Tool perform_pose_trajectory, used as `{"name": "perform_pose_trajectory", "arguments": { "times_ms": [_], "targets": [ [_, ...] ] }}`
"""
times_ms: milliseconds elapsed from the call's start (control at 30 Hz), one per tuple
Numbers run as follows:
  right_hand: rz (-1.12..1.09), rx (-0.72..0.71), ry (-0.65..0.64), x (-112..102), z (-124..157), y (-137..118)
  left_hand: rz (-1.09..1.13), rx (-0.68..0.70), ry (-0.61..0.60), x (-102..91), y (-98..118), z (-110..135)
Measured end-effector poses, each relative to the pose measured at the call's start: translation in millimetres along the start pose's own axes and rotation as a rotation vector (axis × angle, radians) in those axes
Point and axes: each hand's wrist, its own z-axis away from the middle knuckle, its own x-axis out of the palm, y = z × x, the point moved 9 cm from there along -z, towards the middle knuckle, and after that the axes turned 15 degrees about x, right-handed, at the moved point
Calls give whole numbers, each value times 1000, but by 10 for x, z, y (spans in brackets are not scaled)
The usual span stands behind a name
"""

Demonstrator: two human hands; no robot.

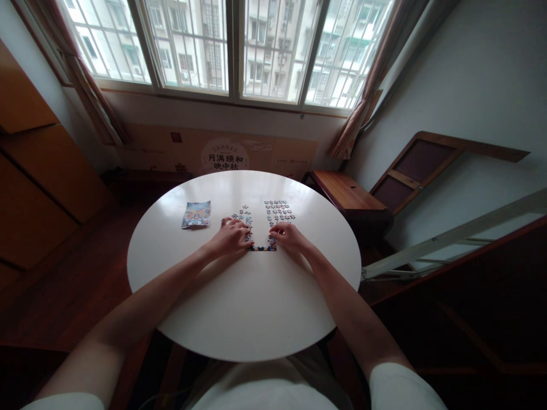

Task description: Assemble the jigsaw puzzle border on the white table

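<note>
On the round white table (pixel 243 307) a short joined strip of jigsaw pieces (pixel 261 248) lies between my hands. My left hand (pixel 232 235) rests on the strip's left end, fingers curled and pressed on the pieces. My right hand (pixel 287 234) is on its right end, fingertips pinched on a piece. Several loose puzzle pieces (pixel 278 212) are spread just beyond my right hand, and a smaller group of pieces (pixel 243 216) lies beyond my left.
A small colourful printed picture (pixel 197 214) lies on the table to the left. A wooden bench (pixel 346 193) and a leaning wooden frame (pixel 421 165) stand at the right. Windows (pixel 231 45) and cardboard panels (pixel 222 152) are behind. Wooden cabinets (pixel 38 171) are at the left.
</note>
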Motion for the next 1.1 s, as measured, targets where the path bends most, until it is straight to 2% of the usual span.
{"name": "perform_pose_trajectory", "arguments": {
  "times_ms": [400,667,833,933,1033,1100],
  "targets": [
    [-26,-5,1,4,-18,18,-15,-3,-28,6,-5,1],
    [-19,8,11,-2,-15,16,3,-14,0,-1,-38,24],
    [-34,22,11,-43,-25,35,18,-11,-49,0,-105,47],
    [-51,42,33,-96,-46,99,-17,-82,7,-153,-280,78],
    [-46,63,46,-124,-57,156,-62,-282,98,-387,-611,211],
    [-39,67,30,-112,-53,164,-2,-422,98,-461,-839,343]
  ]
}}
